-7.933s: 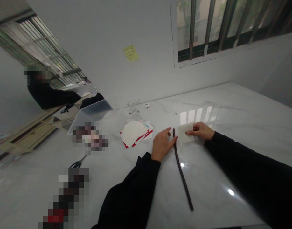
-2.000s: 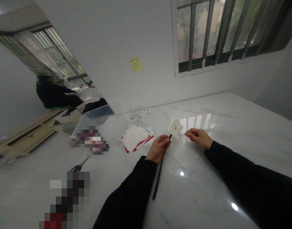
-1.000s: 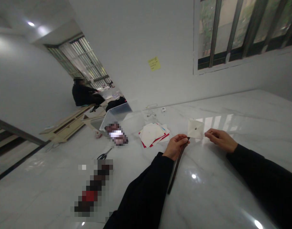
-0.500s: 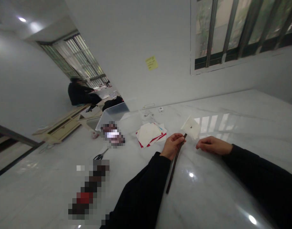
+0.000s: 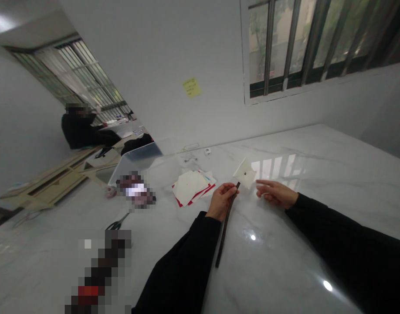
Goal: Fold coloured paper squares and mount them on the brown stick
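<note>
A thin dark brown strip (image 5: pixel 226 226) is pinched near its upper end by my left hand (image 5: pixel 222 201), and its length hangs down toward me over the marble-patterned table (image 5: pixel 272 270). Just beyond the strip's tip is a cream folded paper piece (image 5: pixel 246 173) with a small dark dot at its middle. My right hand (image 5: pixel 276 193) is beside that paper's right side with its fingers apart and nothing in them. Whether its index fingertip touches the paper is unclear.
Cream and red paper sheets (image 5: pixel 191 187) lie left of my left hand. Farther left are a blurred-out lit object (image 5: pixel 136 189), scissors (image 5: pixel 116 223) and a clear bin (image 5: pixel 137 159). A white socket-like piece (image 5: pixel 208 151) sits near the wall. A person (image 5: pixel 80 128) sits far left.
The view has turned, shifting everything leftward. My right hand has spread its fingers and come closer to the folded paper. My left hand still holds the strip.
</note>
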`<act>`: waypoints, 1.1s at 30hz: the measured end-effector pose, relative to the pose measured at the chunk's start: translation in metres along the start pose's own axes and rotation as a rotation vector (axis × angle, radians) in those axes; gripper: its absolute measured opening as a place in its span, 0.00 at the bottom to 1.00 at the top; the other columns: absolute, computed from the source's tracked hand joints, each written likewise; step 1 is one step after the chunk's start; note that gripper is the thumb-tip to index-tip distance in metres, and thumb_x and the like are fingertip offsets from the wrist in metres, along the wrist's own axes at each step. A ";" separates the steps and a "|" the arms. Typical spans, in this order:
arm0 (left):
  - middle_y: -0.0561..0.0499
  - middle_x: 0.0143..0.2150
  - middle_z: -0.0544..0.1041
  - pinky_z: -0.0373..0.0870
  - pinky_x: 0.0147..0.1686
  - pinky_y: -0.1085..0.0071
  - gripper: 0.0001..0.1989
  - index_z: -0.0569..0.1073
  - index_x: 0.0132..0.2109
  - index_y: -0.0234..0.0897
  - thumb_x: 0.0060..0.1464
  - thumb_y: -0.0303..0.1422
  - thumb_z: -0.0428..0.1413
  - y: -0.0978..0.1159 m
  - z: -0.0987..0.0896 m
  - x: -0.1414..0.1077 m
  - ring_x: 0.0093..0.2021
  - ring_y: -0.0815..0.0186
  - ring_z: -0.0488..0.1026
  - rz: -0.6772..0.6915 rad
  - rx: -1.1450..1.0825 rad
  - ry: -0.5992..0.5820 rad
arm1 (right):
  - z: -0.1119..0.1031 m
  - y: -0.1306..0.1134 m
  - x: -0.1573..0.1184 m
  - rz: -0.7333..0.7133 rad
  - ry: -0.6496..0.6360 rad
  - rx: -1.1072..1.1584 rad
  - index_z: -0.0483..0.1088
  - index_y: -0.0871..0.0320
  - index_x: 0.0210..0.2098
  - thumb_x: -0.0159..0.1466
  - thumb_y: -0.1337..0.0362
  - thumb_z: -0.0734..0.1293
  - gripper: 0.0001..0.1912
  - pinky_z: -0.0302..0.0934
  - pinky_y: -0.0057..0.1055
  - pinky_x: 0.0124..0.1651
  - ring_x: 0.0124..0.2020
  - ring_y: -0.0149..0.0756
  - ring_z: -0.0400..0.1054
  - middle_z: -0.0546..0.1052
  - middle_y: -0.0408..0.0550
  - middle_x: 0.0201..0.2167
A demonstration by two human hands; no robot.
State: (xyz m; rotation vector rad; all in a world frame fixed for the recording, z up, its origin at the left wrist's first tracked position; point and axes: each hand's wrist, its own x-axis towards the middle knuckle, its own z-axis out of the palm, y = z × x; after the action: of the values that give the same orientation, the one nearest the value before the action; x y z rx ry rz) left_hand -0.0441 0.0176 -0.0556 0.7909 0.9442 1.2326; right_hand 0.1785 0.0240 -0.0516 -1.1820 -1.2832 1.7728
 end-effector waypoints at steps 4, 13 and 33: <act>0.51 0.32 0.77 0.67 0.40 0.72 0.19 0.74 0.37 0.33 0.38 0.33 0.70 0.001 0.000 0.000 0.33 0.69 0.74 0.028 0.001 0.003 | 0.023 0.001 -0.012 -0.025 -0.522 -0.103 0.72 0.62 0.48 0.55 0.48 0.71 0.29 0.41 0.24 0.18 0.15 0.20 0.48 0.69 0.40 0.22; 0.51 0.30 0.76 0.67 0.39 0.72 0.18 0.74 0.36 0.33 0.37 0.32 0.70 0.003 0.003 -0.004 0.32 0.69 0.74 0.000 0.015 -0.029 | -0.001 0.007 0.005 -0.285 0.356 -0.369 0.61 0.60 0.57 0.57 0.47 0.67 0.34 0.52 0.27 0.23 0.18 0.28 0.58 0.69 0.38 0.21; 0.51 0.30 0.76 0.65 0.38 0.71 0.17 0.74 0.34 0.33 0.37 0.33 0.70 -0.002 0.002 -0.007 0.31 0.69 0.73 0.011 0.058 -0.087 | -0.018 0.011 0.008 -0.295 0.283 -0.666 0.66 0.59 0.58 0.60 0.41 0.63 0.36 0.59 0.32 0.31 0.24 0.36 0.67 0.75 0.43 0.23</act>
State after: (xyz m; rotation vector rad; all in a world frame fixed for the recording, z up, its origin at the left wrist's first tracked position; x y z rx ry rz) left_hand -0.0415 0.0104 -0.0559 0.8894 0.9094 1.1753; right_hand 0.1925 0.0341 -0.0667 -1.4316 -1.8209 0.9411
